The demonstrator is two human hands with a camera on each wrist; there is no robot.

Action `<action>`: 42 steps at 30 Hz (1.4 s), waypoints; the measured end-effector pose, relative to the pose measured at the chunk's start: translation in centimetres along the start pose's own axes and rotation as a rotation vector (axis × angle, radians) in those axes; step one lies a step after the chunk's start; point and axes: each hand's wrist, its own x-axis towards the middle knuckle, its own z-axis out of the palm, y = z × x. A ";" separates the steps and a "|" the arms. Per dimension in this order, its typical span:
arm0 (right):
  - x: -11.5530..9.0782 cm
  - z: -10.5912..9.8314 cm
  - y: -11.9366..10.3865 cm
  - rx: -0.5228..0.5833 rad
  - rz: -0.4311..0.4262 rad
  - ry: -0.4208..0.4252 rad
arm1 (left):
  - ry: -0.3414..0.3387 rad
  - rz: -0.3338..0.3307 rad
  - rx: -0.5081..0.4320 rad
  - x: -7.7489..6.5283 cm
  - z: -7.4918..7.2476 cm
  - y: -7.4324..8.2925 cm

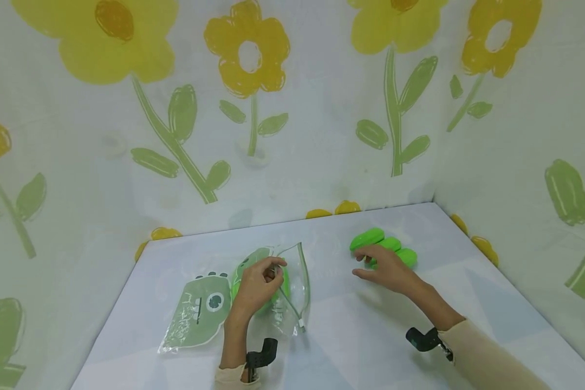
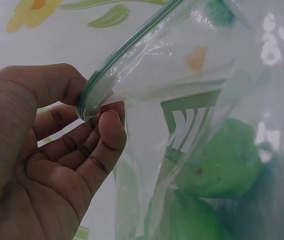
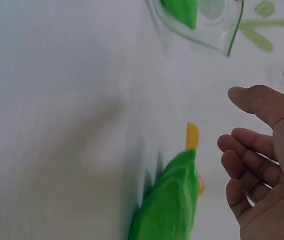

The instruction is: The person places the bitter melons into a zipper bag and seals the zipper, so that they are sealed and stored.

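A clear zip bag (image 1: 299, 295) printed with a green one-eyed monster (image 1: 195, 319) lies open on the table, left of centre. My left hand (image 1: 253, 290) pinches its green-edged rim (image 2: 124, 45) between thumb and fingers, holding the mouth raised. Bright green, smooth objects (image 2: 221, 165) show through the plastic. To the right, several bright green oblong objects (image 1: 368, 238) lie side by side. My right hand (image 1: 392, 273) hovers by their near left side, fingers apart and loosely bent, nothing in its grasp; in the right wrist view one green object (image 3: 166, 205) shows beside the fingers.
The pale table (image 1: 341, 346) meets white fabric walls (image 1: 317, 135) with yellow flowers at the back and on both sides. A black camera mount sits on the left wrist (image 1: 261, 355) and another on the right wrist (image 1: 424, 340).
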 end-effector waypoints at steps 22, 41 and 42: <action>-2.3 -5.3 5.5 -0.434 -0.038 -0.008 | -0.008 -0.004 -0.004 0.0 -0.1 0.0; -2.9 -4.7 8.2 -0.568 -0.167 0.016 | -0.005 -0.014 0.000 0.1 -0.1 0.0; -3.0 -4.6 8.2 -0.574 -0.174 0.016 | -0.004 -0.011 0.000 0.1 -0.1 0.0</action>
